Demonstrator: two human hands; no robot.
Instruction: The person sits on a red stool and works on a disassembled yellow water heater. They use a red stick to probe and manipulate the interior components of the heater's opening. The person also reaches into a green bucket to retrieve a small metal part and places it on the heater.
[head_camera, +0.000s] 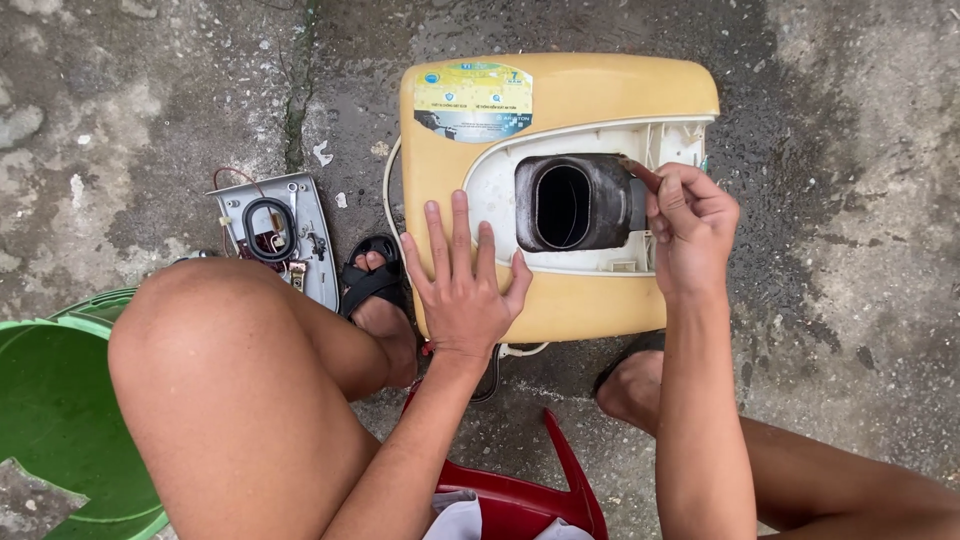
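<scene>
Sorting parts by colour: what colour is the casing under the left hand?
Yellow casing, white inner recess; left hand flat on it. Head view.

The green basin (50, 420) is cut off at the left edge, the red stool (520, 500) at the bottom.

Even, soft daylight from above; no hard shadows anywhere. Faint shade only under the left hand (462, 285) on the yellow casing (560, 100) and beneath the knees. Deep black inside the dark opening (563, 206), detail lost there. Mild sheen on the casing's far edge and on the label (473, 100); no glare. Sharp focus across the wet concrete (850, 250) and the grey plate (305, 215) at left. Slight softness and wide-angle stretch at the near corners, on the green tub (60, 420) and the legs. No motion blur on the right hand (692, 228).
</scene>
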